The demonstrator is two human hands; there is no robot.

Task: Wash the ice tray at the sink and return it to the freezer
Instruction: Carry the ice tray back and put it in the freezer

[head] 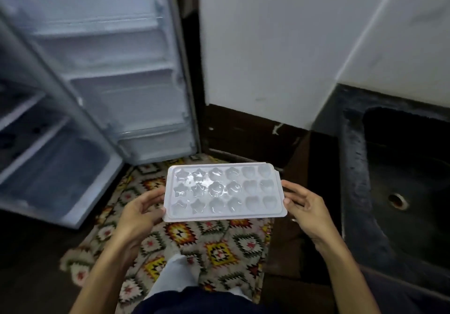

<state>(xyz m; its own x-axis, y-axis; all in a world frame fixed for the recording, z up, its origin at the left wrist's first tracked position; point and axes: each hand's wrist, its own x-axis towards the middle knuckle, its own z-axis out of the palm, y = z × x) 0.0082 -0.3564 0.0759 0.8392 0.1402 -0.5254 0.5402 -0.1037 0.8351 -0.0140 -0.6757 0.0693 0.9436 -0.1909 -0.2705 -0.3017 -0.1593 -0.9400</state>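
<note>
- Head view: ice tray [225, 192] level, centre.
- Left hand [138, 216] grips its 9 o'clock edge, right hand [304, 206] its 3 o'clock edge.
- Sink [353, 167] at 3 o'clock.

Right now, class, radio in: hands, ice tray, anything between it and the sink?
Left hand and right hand hold the ice tray by its short ends. Tray level above the rug. Sink at right; nothing between.

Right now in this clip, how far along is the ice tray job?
The ice tray is out of the fridge, whose door stands open. In hand: left hand and right hand hold it level by its short ends, between fridge and sink. Whether it is washed I cannot tell; returning it to the freezer is left.
</note>
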